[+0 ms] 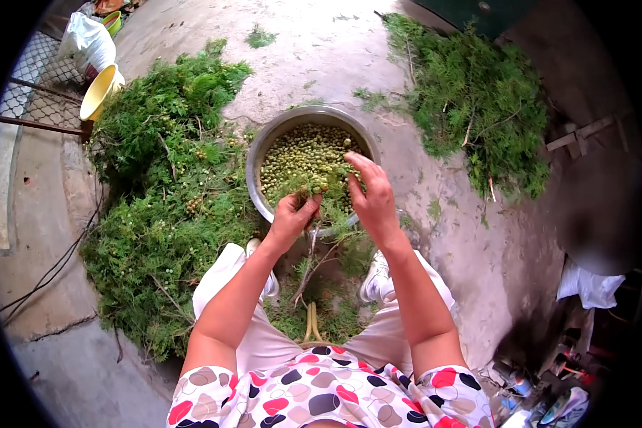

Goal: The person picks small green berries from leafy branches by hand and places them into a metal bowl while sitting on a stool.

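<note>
A round metal basin [254,176] stands on the ground just past my feet, with many small green-yellow cones [305,150] heaped inside. Over its near rim, my left hand [289,220] pinches a leafy conifer branch [329,208] that carries a cluster of cones. The branch's bare woody stem [308,262] hangs down between my knees. My right hand [375,199] is above the basin's right side, fingers spread and curved, beside the foliage. One cone [347,142] shows close to its fingertips; whether it is in the air or on the heap, I cannot tell.
A large pile of cone-bearing conifer branches [166,230] lies along the left. Another pile of cut branches [471,107] is at the far right. A yellow bucket [100,93] and a white sack [88,48] stand at upper left, near black cables [59,265]. Clutter [540,390] fills the lower right.
</note>
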Tool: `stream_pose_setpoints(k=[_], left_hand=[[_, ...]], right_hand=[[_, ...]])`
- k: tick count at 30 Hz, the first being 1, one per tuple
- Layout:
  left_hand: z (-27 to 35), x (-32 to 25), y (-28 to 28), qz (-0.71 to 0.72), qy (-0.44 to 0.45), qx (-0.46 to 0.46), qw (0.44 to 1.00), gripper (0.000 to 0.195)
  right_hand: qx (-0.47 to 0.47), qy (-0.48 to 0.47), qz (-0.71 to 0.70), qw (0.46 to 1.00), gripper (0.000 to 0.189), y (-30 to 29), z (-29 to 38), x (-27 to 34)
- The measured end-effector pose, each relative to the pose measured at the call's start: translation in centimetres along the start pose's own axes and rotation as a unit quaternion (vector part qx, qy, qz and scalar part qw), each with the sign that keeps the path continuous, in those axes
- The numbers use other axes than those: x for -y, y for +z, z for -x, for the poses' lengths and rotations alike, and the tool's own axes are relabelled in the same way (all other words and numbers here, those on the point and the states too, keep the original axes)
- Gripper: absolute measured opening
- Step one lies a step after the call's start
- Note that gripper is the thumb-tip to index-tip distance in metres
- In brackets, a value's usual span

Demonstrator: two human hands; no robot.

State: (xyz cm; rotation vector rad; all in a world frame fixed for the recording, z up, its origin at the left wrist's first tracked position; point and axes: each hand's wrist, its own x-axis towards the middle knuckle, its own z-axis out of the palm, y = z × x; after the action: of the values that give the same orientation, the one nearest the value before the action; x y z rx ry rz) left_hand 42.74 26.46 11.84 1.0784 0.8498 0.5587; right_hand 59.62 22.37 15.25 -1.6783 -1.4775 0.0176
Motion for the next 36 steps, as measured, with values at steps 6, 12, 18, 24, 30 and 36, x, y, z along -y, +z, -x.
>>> stream_pose_setpoints(k=[6,12,18,24,30,36], left_hand=[[0.0,0.1,0.2,-0.017,0.023,-0.003,1.000,0.019],[0.1,-0.2,0.3,-0.004,0.026,0.001,1.000,0.017],[0.4,-1.1,0.6,0.062,-0.017,0.002,0.998,0.017],[0.5,-1.4,0.5,0.050,-0.018,0.040,0.998,0.022],[0.5,-1.3,0.5,0.047,-0.024,0.043,0.998,0.021],[0.3,-0.7,0.3,0.059,-0.008,0.040,0.997,0.013]], right_hand=[[0.076,-0.085,-0.082,0.990,0.019,-0.3,0.0,1.2],[0.096,0.000,-0.141,0.985,0.013,0.1,0.5,1.3],[0.137,0.278,-0.415,0.856,0.011,1.1,1.3,0.6],[0.025,0.314,-0.437,0.843,0.018,0.6,0.0,0.0],[0.089,0.248,-0.408,0.874,0.029,0.6,0.1,-0.4],[0.225,0.215,-0.323,0.894,0.024,0.0,0.3,0.7]])
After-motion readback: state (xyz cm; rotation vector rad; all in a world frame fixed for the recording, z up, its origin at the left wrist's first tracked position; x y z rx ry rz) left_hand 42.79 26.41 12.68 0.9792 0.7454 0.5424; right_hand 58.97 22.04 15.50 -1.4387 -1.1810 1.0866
